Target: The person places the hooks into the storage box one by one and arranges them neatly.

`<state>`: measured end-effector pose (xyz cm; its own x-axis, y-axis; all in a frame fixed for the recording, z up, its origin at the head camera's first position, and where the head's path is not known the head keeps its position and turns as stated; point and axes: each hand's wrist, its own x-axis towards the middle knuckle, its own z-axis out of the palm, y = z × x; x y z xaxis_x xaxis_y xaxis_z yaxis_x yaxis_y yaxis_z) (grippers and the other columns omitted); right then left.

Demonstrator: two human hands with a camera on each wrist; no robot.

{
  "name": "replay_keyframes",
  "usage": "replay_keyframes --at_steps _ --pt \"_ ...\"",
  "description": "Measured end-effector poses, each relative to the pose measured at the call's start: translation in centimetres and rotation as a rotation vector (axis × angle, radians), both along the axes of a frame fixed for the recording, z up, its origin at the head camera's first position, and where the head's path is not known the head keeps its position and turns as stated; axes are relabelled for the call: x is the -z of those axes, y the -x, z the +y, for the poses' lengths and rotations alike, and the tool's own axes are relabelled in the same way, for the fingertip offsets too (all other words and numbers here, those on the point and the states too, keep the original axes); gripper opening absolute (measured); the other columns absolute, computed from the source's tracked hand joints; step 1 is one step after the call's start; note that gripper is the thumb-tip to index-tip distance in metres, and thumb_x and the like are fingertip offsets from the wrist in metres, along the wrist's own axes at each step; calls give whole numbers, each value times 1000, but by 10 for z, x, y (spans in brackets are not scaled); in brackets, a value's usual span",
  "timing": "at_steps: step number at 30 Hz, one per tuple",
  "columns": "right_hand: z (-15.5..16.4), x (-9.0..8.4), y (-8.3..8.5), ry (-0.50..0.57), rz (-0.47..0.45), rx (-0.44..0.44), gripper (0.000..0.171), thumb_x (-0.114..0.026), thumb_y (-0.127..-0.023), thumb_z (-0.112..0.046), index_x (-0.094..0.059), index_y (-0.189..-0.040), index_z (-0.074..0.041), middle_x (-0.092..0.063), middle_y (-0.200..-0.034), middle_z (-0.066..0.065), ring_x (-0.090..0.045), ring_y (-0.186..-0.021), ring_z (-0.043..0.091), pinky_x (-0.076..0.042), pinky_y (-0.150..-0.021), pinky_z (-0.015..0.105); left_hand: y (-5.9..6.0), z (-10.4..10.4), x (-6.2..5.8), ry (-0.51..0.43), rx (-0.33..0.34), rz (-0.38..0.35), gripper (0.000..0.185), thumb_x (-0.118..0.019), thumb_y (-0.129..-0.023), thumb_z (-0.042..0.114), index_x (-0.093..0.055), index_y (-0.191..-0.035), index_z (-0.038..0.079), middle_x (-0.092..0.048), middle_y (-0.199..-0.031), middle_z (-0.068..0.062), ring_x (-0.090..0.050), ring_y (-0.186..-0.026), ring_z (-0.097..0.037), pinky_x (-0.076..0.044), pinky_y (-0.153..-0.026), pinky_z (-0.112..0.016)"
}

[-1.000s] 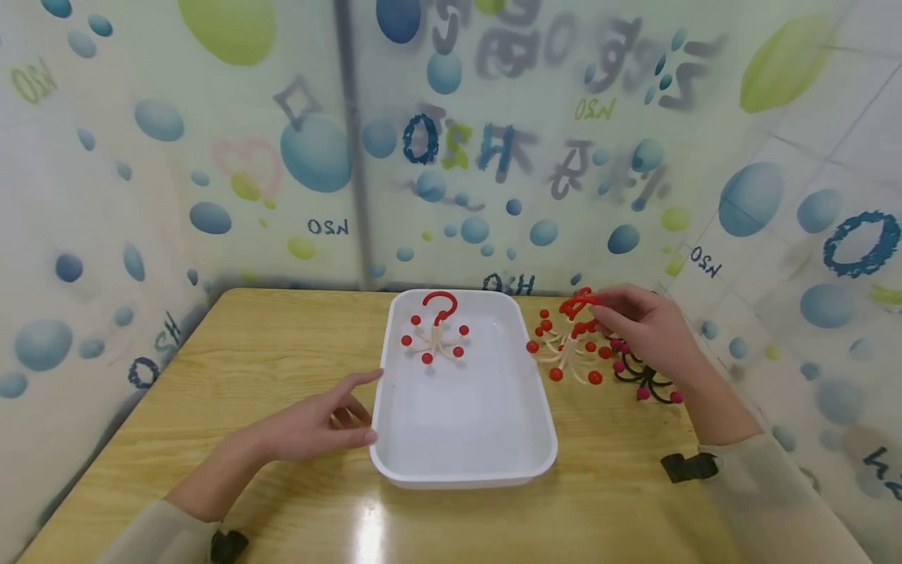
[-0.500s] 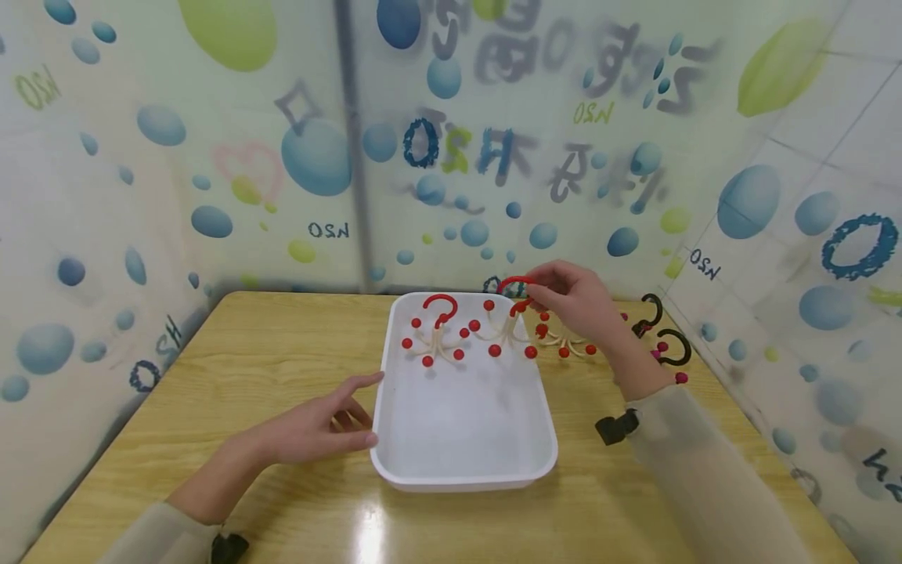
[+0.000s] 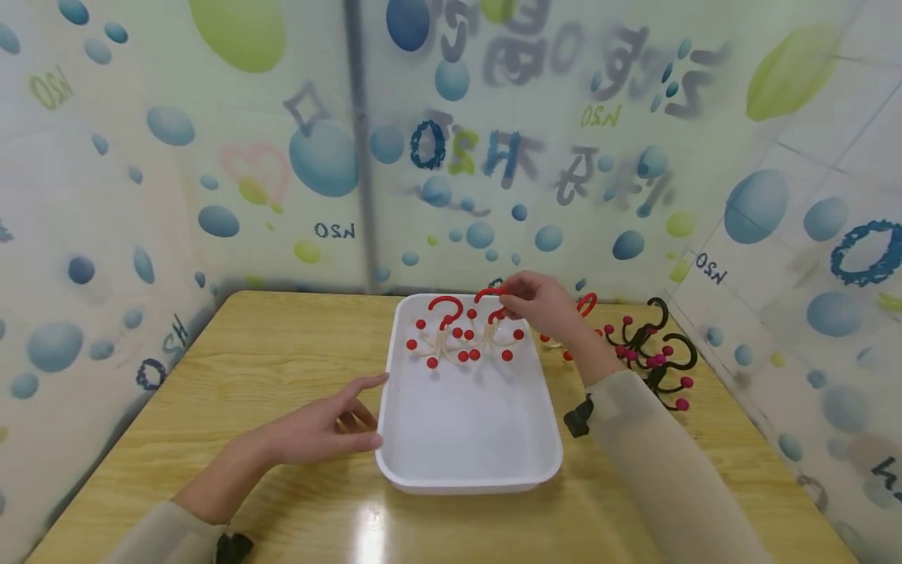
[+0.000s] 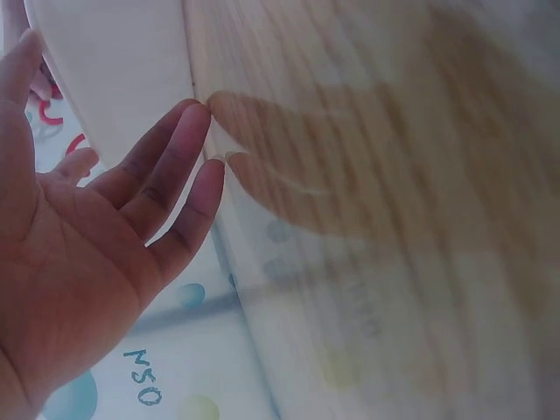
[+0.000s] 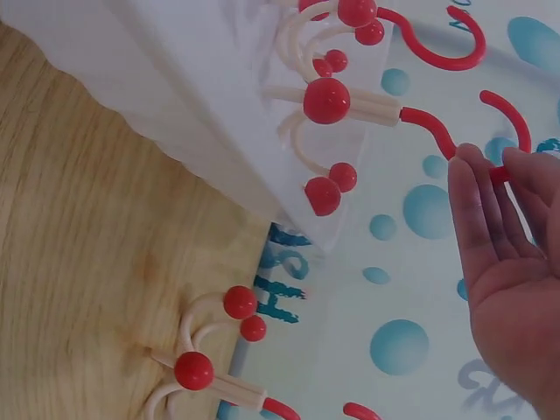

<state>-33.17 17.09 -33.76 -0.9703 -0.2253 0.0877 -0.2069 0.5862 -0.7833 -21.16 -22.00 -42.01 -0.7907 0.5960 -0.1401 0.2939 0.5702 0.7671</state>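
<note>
My right hand [image 3: 543, 309] pinches the red hooked handle of an octopus-shaped massager [image 5: 374, 105] with cream legs and red ball tips. This massager is over the back right of a white tray [image 3: 468, 431]. Beside it in the tray stands a matching massager [image 3: 441, 341], hook upward. On the tray's left side, my left hand [image 3: 327, 427] has thumb and index finger extended to the rim; the left wrist view shows the palm [image 4: 79, 254] and relaxed fingers by the tray wall.
Right of the tray, another red-and-cream massager [image 5: 236, 391] stands on the wooden table [image 3: 296, 337], partly behind my right hand in the head view. Farther right are two black massagers [image 3: 638, 338] with pink ball tips. A patterned curtain [image 3: 282, 227] rises behind the table.
My right hand has carried a red-and-cream massager leftward from the group on the table to over the tray, beside the other one. The left hand keeps its place at the rim.
</note>
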Motion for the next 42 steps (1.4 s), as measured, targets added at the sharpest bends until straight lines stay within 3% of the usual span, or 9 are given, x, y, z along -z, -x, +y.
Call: replay_keyframes --at_steps 6,11,28,35,42 --pt "-5 14 9 -9 -58 15 25 -69 -111 -18 -68 -133 -8 -76 -122 17 -77 -109 36 -61 -106 53 0 1 -1 18 -5 2 91 -74 -105 46 -22 -175 21 -76 -125 -4 -71 -109 -19 -59 -93 -35" --pt "-6 18 10 -42 -90 33 26 -68 -111 -19 -67 -135 -9 -75 -123 17 -77 -109 33 -61 -106 52 0 2 -2 13 -10 -13 90 -75 -105 46 -22 -174 22 -76 -126 -6 -71 -110 -20 -59 -93 -37" --pt "1 19 8 -15 -132 38 30 -69 -110 -16 -67 -139 -10 -72 -132 18 -78 -109 31 -62 -105 48 -1 2 -3 21 -22 -32 90 -75 -105 47 -22 -174 24 -75 -126 -5 -70 -111 -19 -59 -94 -39" --pt "13 18 4 -41 -103 21 34 -68 -111 -17 -64 -144 -9 -70 -136 18 -77 -113 30 -64 -101 39 0 3 -2 19 -8 -7 89 -74 -105 46 -22 -174 22 -76 -124 -4 -71 -110 -19 -60 -93 -38" --pt "39 6 -9 -24 -97 34 34 -67 -112 -18 -64 -144 -6 -69 -139 20 -76 -120 37 -63 -104 46 -1 3 -3 23 -11 -8 89 -75 -105 46 -23 -174 22 -76 -124 -5 -71 -109 -19 -60 -93 -38"
